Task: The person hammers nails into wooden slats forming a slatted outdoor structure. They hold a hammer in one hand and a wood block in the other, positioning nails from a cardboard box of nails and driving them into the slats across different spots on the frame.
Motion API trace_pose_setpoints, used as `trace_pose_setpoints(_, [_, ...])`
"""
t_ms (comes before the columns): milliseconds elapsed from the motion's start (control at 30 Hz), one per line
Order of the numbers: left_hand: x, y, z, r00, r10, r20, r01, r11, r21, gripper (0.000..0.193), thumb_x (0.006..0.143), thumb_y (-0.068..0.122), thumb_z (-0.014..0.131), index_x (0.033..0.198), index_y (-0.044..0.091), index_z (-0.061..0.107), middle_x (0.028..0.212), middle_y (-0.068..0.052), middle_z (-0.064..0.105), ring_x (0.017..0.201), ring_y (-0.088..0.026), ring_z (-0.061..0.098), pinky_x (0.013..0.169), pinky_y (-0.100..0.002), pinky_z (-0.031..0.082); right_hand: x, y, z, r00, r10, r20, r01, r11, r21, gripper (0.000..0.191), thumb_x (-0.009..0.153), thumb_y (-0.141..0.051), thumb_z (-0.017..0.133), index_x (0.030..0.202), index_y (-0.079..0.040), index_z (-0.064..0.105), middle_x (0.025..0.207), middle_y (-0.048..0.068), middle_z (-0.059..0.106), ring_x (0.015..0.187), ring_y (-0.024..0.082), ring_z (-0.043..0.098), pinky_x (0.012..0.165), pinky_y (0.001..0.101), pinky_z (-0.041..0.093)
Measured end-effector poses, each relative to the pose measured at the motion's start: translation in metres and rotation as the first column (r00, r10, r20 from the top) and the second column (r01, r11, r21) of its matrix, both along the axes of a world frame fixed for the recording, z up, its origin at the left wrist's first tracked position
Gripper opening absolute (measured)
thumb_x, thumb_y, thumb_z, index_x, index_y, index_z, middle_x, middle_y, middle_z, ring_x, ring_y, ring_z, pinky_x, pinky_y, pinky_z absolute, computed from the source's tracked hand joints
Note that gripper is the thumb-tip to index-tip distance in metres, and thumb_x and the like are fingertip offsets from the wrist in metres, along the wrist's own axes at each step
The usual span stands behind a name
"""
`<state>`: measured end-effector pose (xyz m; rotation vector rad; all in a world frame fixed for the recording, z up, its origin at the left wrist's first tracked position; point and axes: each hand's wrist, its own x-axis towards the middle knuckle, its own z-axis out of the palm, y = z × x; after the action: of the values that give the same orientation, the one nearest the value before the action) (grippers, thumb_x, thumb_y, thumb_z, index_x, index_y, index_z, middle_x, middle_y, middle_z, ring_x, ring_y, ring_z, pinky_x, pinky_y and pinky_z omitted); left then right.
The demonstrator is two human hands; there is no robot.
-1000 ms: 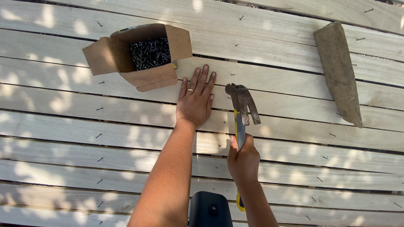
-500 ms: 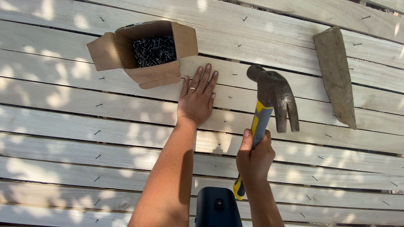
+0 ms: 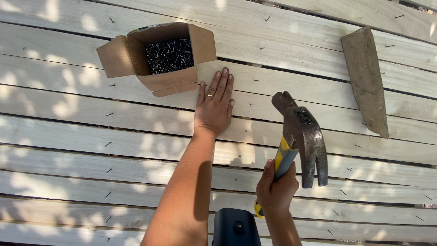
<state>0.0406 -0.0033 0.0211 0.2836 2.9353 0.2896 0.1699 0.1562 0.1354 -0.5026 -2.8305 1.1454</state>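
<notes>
My left hand (image 3: 214,105) lies flat, fingers together, on a pale wooden plank (image 3: 136,118), just right of an open cardboard box (image 3: 157,57) filled with dark nails (image 3: 169,54). A ring shows on one finger. My right hand (image 3: 275,191) grips the yellow-and-grey handle of a claw hammer (image 3: 300,136). The rusty steel head is raised above the planks, to the right of my left hand, claw pointing down toward me.
Pale planks run side to side with narrow gaps and several small nails standing in them. A weathered, pointed piece of wood (image 3: 366,82) lies at the upper right. A dark blue object (image 3: 236,227) sits at the bottom centre, below my hands.
My right hand has swung the hammer up and to the right, its head now larger and closer to the camera. My left hand has stayed flat on the plank.
</notes>
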Motion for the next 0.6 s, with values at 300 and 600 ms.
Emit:
trace_pose_setpoints(300, [0.002, 0.004, 0.0, 0.999, 0.016, 0.029, -0.017, 1.0, 0.023, 0.064, 0.105, 0.039, 0.034, 0.164, 0.019, 0.019, 0.172, 0.002, 0.009, 0.157, -0.014, 0.01, 0.128, -0.049, 0.012, -0.013, -0.002, 0.003, 0.991, -0.014, 0.131, 0.008, 0.999, 0.047, 0.033, 0.102, -0.03, 0.058, 0.087, -0.001, 0.053, 0.051, 0.01, 0.056, 0.04, 0.023, 0.057, 0.041, 0.0372, 0.046])
trace_pose_setpoints(600, [0.001, 0.002, 0.001, 0.999, 0.018, 0.038, -0.02, 0.999, 0.043, 0.065, 0.103, 0.034, 0.036, 0.164, 0.016, 0.02, 0.172, 0.0, 0.01, 0.158, -0.016, 0.011, 0.127, -0.05, 0.012, -0.011, 0.005, -0.021, 0.948, 0.014, 0.318, -0.042, 0.996, 0.082, 0.033, 0.102, -0.031, 0.057, 0.087, -0.002, 0.056, 0.053, 0.012, 0.059, 0.042, 0.026, 0.06, 0.045, 0.0392, 0.049])
